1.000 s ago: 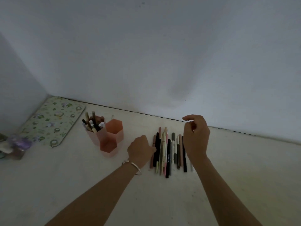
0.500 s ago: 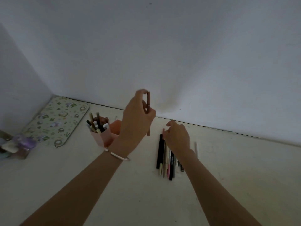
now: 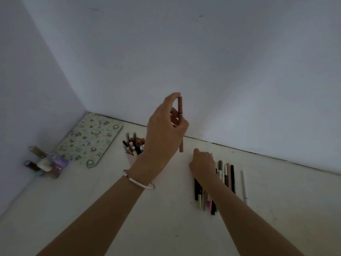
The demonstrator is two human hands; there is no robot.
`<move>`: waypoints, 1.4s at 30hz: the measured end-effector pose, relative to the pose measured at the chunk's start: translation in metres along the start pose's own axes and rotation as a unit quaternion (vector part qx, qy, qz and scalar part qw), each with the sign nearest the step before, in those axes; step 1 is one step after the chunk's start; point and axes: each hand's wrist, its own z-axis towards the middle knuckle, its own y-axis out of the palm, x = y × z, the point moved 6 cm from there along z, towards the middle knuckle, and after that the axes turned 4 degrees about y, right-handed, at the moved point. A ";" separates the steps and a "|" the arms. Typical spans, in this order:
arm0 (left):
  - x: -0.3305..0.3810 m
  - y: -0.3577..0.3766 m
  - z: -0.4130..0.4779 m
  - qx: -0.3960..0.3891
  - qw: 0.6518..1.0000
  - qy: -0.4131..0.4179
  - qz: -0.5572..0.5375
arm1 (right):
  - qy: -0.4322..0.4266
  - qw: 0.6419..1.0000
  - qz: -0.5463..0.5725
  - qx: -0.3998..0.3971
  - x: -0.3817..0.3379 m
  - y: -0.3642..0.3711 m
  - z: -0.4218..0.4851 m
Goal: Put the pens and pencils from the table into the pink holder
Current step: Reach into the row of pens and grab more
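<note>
My left hand is raised above the table and holds a brown pen upright between thumb and fingers. The pink holder stands just left of that hand, mostly hidden behind my wrist, with several pens sticking out of it. My right hand rests palm down on the far end of a row of pens and pencils lying side by side on the table. Whether its fingers grip one is hidden. A white pen lies apart at the right of the row.
A floral patterned mat lies in the back left corner by the walls. A cluster of small bottles stands in front of it at the left wall. The white table meets the wall close behind the pens.
My left hand picked a brown pen from the row, lifted it upright and moved toward the holder. My right hand came down onto the far end of the row.
</note>
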 end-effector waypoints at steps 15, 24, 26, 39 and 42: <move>-0.063 -0.124 -0.023 0.126 0.987 -0.057 0.083 | 0.001 0.746 0.624 0.231 -0.051 -0.185 -0.034; -0.082 -0.100 -0.058 -0.012 0.936 0.042 0.349 | -0.121 0.759 0.590 0.249 -0.099 -0.158 -0.064; -0.082 -0.113 -0.059 0.026 0.946 0.031 0.320 | -0.166 0.779 0.553 0.247 -0.112 -0.151 -0.069; -0.056 -0.136 -0.045 0.164 0.978 -0.009 0.128 | -0.323 0.912 0.201 0.151 -0.158 -0.080 -0.078; -0.021 -0.107 -0.045 0.134 0.982 0.062 0.122 | -0.258 0.893 0.296 0.221 -0.129 -0.103 -0.077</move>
